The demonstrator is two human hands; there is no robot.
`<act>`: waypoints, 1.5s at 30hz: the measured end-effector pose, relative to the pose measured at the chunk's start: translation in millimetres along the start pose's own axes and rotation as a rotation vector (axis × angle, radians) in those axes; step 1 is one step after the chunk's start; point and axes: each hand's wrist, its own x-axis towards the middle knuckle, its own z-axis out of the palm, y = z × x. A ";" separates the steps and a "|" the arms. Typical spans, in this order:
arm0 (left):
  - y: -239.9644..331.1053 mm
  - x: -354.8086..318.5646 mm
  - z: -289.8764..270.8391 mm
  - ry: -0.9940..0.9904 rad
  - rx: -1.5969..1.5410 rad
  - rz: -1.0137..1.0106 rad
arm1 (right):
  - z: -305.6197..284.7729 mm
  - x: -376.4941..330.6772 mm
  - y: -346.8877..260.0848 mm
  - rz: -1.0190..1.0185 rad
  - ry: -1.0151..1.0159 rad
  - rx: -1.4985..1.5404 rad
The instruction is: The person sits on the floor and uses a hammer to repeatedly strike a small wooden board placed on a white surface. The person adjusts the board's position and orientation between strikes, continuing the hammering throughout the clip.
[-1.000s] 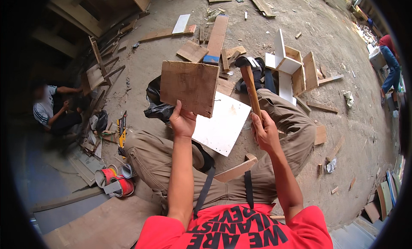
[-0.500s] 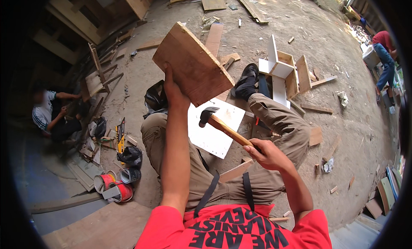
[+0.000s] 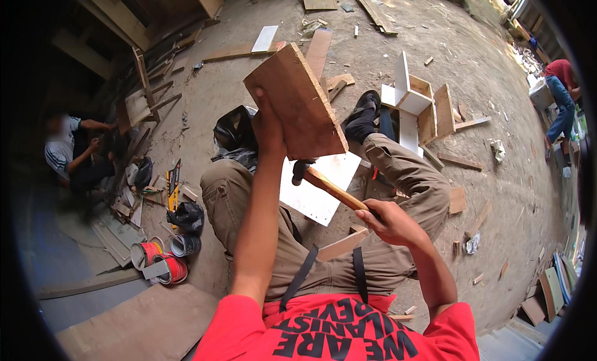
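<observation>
My left hand (image 3: 269, 129) grips a brown plywood board (image 3: 301, 106) by its left side and holds it up, tilted, over my legs. The board's thick, rough-cut edge faces right. In my right hand (image 3: 393, 222) is a claw hammer (image 3: 336, 190), held by its wooden handle. The hammer's dark head lies just below the board's lower edge, which hides part of it; whether they touch I cannot tell. Beneath the hammer, a white panel (image 3: 309, 202) with small holes along one edge lies between my legs. A wood offcut (image 3: 341, 246) rests by my lap.
A white-and-brown wooden box assembly (image 3: 426, 115) stands beyond my right foot. At left are a handsaw (image 3: 173, 187), a black plastic bag (image 3: 188, 217) and several cans (image 3: 169, 269). One person (image 3: 74, 149) sits at far left; another (image 3: 561, 100) bends over at far right. Wood scraps litter the ground.
The board has shifted right and turned, showing more of its edge. It now partly covers the hammer head. A white strip behind the board has come into view.
</observation>
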 end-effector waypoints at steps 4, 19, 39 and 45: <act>-2.2 10.0 -13.7 -0.016 -0.128 -0.083 | 10.0 -4.1 2.2 -0.005 0.017 0.081; -45.5 19.1 -37.8 -0.087 -0.153 -0.176 | 1.4 -13.9 0.3 -0.052 0.172 -0.083; -28.4 -11.8 -28.2 -0.174 -0.461 0.113 | 19.2 29.1 82.0 -0.143 0.407 -0.073; -29.3 7.7 -49.3 -0.827 -1.020 0.186 | 25.6 19.7 61.4 -0.175 0.333 -0.132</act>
